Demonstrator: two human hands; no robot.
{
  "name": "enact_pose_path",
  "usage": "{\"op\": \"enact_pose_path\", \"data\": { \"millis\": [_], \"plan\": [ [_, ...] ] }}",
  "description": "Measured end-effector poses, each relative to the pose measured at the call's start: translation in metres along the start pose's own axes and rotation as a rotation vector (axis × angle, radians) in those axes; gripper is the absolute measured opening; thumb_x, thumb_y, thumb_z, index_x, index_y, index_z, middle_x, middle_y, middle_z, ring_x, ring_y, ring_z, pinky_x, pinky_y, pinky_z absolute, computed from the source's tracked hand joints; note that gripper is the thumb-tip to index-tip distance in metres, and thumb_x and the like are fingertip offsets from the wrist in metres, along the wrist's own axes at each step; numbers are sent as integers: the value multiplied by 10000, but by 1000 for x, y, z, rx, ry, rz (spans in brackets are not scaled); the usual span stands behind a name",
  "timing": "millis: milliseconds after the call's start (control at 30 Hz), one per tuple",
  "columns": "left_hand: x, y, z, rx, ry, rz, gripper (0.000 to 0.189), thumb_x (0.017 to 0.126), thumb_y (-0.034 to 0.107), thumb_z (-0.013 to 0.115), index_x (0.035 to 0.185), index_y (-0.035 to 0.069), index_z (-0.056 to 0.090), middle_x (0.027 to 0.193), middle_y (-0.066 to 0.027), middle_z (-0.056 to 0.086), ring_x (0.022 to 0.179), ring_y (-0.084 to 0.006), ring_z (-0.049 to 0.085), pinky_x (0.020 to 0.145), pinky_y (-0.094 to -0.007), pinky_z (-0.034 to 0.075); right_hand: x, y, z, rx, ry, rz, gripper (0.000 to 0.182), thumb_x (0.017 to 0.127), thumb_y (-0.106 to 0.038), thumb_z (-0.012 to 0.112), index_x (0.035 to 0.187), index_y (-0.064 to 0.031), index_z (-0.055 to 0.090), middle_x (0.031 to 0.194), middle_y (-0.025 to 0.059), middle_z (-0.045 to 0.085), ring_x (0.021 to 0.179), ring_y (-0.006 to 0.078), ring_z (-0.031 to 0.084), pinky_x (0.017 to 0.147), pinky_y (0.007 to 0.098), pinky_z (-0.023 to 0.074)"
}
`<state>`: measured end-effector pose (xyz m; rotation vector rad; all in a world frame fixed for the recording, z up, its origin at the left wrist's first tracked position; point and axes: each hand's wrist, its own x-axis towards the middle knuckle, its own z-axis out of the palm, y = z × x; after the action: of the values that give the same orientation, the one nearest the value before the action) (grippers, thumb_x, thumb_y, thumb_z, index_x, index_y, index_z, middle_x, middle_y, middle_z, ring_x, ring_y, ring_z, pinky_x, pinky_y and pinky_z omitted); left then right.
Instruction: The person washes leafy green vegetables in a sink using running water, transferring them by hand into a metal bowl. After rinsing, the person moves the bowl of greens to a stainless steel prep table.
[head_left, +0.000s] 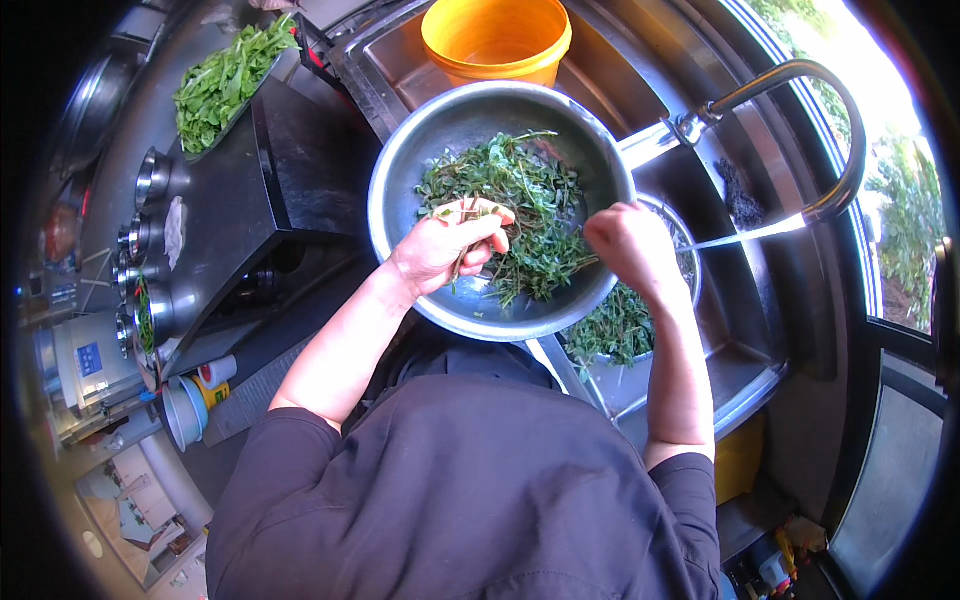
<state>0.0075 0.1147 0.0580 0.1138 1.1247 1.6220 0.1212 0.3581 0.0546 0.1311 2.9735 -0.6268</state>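
Note:
A wide metal bowl (390, 180) rests over the sink in front of me, with a tangled heap of leafy green herbs (536, 202) inside. My left hand (457, 247) is over the left part of the bowl, its fingers closed on a few herb stems. My right hand (630, 244) is curled at the bowl's right rim, beside some sprigs; whether it holds any is hidden. Below and partly behind that forearm, more green herbs (619, 326) lie in a second container (694, 262), mostly covered by the bowl and my arm.
An orange bucket (499, 71) stands in the sink beyond the bowl. A curved metal faucet (855, 142) runs water toward the second container. Leafy greens (225, 86) are heaped on the left counter (232, 187), near small metal bowls (152, 176) and a crumpled cloth (175, 229). A window is at right.

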Motion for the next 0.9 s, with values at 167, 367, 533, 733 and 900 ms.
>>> {"op": "enact_pose_path", "data": {
  "millis": [167, 367, 533, 733, 900],
  "plan": [
    [4, -4, -2, -101, 68, 39, 112, 938, 72, 491, 1035, 66, 548, 802, -30, 582, 563, -73, 457, 466, -202, 356, -4, -5, 65, -349, -133, -122, 117, 694, -170, 612, 733, -111, 706, 753, 55, 666, 825, 240, 619, 751, 390, 482],
    [-5, 3, -11, -39, 164, 67, 105, 944, 85, 514, 1044, 75, 546, 695, 42, 447, 541, -53, 396, 459, -203, 321, 16, -38, 23, 317, -260, -54, 249, 823, -300, 581, 805, -70, 675, 782, 157, 658, 780, 328, 650, 736, 434, 510],
    [-8, -5, -11, 431, 191, 173, 112, 899, 133, 648, 984, 61, 632, 763, 38, 566, 653, -63, 520, 581, -213, 427, 28, -22, 9, 596, -155, 76, 313, 891, -332, 565, 896, -39, 675, 787, 183, 648, 766, 329, 642, 713, 426, 490],
    [0, -37, 11, 1720, 62, 97, 418, 762, 429, 727, 833, 23, 659, 790, -168, 666, 766, -327, 669, 703, -395, 534, 22, -10, 26, 166, 371, 53, 360, 880, -354, 608, 1088, -62, 651, 947, 135, 669, 841, 282, 652, 767, 396, 509],
    [29, -63, 6, 1995, -12, -105, 259, 781, 288, 674, 805, 31, 654, 778, -173, 665, 788, -330, 673, 721, -425, 537, 14, -16, 13, 422, 224, 198, 370, 860, -344, 641, 1130, -91, 645, 984, 97, 675, 844, 236, 659, 772, 348, 519]
  ]
}}
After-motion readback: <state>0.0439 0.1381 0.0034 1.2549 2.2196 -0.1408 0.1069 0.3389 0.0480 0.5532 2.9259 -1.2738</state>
